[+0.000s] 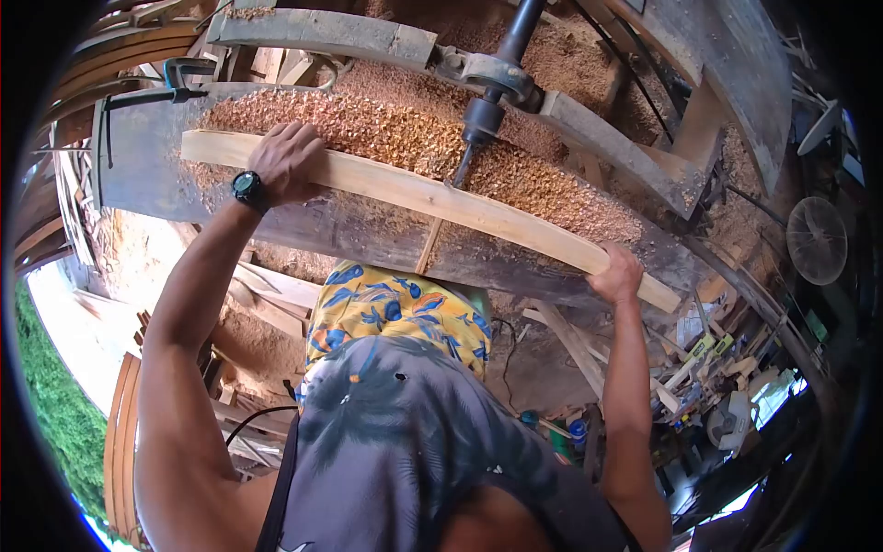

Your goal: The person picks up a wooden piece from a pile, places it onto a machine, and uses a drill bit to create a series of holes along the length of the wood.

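A long, pale wooden board [395, 186] lies across the sawdust-covered worktable [147, 189], slanting down to the right. My left hand [287, 166], with a dark watch [247, 189] on its wrist, is closed over the board near its left end. Close to the other end, my right hand [616, 273] wraps round the same board, fingers partly hidden. Between the hands, a drill bit [463, 167] in a dark chuck [485, 120] meets the board's far edge. A thin wood strip [429, 245] sticks out from below the board toward me.
Wood shavings [386, 129] are heaped behind the board. A thick timber beam [322, 35] runs beyond the table, beside the machine's spindle [522, 32]. At right are a round fan [817, 241] and cluttered tools and offcuts [708, 354]. Curved wood pieces [124, 60] are stacked upper left.
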A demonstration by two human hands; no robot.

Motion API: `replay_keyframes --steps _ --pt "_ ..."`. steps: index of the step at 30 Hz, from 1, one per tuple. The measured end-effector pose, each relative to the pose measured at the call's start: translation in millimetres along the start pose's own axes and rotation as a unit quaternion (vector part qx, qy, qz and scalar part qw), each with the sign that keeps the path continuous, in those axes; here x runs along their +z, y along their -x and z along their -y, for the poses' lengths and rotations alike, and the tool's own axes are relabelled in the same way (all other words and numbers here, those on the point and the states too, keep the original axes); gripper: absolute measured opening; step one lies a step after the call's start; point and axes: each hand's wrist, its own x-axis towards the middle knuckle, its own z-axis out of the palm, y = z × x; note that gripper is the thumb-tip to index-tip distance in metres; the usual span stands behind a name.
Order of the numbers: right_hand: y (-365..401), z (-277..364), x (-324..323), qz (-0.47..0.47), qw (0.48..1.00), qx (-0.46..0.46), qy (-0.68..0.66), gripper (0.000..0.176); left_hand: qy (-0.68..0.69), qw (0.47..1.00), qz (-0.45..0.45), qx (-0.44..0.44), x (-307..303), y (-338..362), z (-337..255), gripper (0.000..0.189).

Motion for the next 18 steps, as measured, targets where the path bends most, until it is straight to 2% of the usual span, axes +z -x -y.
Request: replay_keyframes --steps 3,4,5,6,7,8,10,11,13,14,15,16,17,18 --pt "-2.7 0.3 4.3 0.002 0.999 0.024 0.029 0.061 0.022 1.0 0.009 -0.01 -1.7 2.8 -4.9 0.081" --pt "-3.3 3.3 2.8 0.042 0.996 0.065 0.039 0.062 0.027 0.999 0.019 -0.018 -3.5 6.5 -8.7 0.077" --pt "1.1 9.2 -0.4 0.035 0.996 0.074 0.039 0.062 0.028 0.999 0.027 -0.025 -7.4 8.9 -9.7 0.073" --pt "9.5 15.1 -1.0 0.061 0.995 0.079 0.024 0.062 0.037 0.999 -0.016 -0.012 -6.5 19.9 -15.9 0.07" --pt "18.7 20.2 -1.0 0.089 0.992 0.084 0.008 0.062 0.024 1.0 -0.019 -0.004 4.1 30.9 -12.5 0.067" --pt "31.3 21.4 10.4 0.088 0.992 0.095 0.003 0.062 0.027 1.0 0.007 -0.011 3.2 38.7 -11.3 0.067" --pt "65.7 18.9 44.2 0.023 0.998 0.051 0.026 0.069 0.033 0.999 0.039 -0.004 -4.4 47.5 -16.5 0.067" --pt "85.9 24.8 48.5 0.026 0.997 0.063 0.021 0.069 0.032 0.998 0.062 -0.007 -13.5 51.3 -22.8 0.066" --pt "115.1 51.8 59.4 -0.054 0.99 0.122 0.047 0.082 0.027 0.996 0.084 -0.001 -21.6 60.1 -29.3 0.065" --pt "130.3 63.7 63.9 -0.043 0.986 0.155 0.036 0.106 0.037 0.992 0.114 -0.031 -19.9 65.9 -32.5 0.066" --pt "144.3 73.8 70.4 -0.049 0.985 0.161 0.032 0.106 0.044 0.987 0.141 -0.061 -16.3 72.3 -35.3 0.067" --pt "158.8 84.9 77.6 -0.091 0.977 0.194 0.008 0.106 0.015 0.99 0.13 -0.058 -10.6 83.9 -37.0 0.076" --pt "174.2 96.7 86.1 -0.134 0.964 0.227 -0.017 0.107 -0.023 0.985 0.157 -0.064 -10.8 88.3 -40.1 0.089" --pt "182.3 96.9 91.0 -0.142 0.962 0.232 -0.025 0.107 -0.034 0.986 0.155 -0.058 -13.4 89.8 -41.7 0.089"
